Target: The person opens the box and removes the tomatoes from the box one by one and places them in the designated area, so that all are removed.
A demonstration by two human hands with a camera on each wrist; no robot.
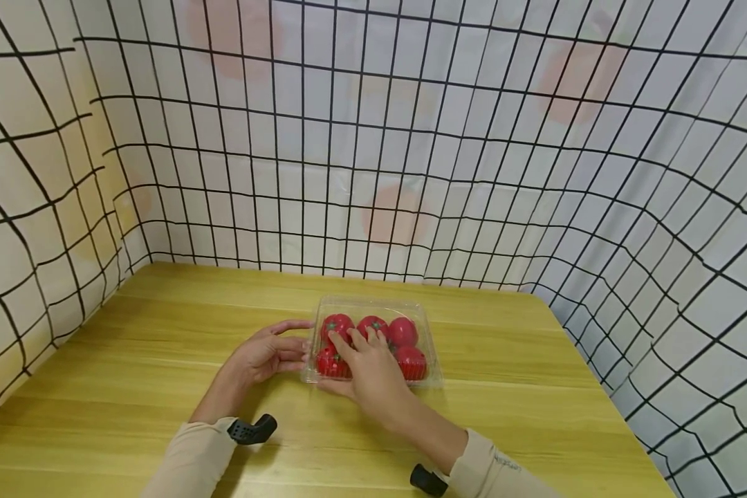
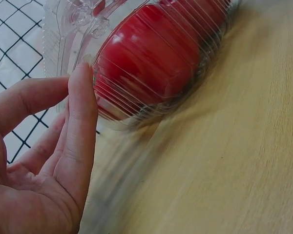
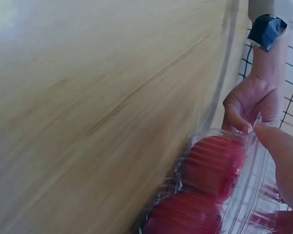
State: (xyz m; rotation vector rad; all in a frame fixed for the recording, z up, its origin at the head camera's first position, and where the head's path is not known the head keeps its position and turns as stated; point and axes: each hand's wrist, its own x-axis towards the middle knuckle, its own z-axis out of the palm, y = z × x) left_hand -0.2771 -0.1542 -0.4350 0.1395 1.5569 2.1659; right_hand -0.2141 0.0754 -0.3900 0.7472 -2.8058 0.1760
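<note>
A clear plastic clamshell box [image 1: 436, 360] rests on the wooden table with several red tomatoes [image 1: 403, 332] inside. At its left side is my left hand [image 1: 268, 356]; thumb and fingertips meet at the rim, pinching it, as the left wrist view shows. My right hand [image 1: 380, 380] lies across the top of the box, fingers spread over the lid and pressing on it. Its thumb [image 3: 278, 141] touches the rim at the front left corner, close to the left hand [image 3: 254, 102]. Part of the tomatoes is hidden under the right hand.
The wooden table [image 1: 510, 415] stretches out on both sides of the box. A white curtain with a black grid [image 1: 348, 152] stands behind and along both sides. Both wrists carry black mounts [image 1: 252, 430] at the sleeve cuffs.
</note>
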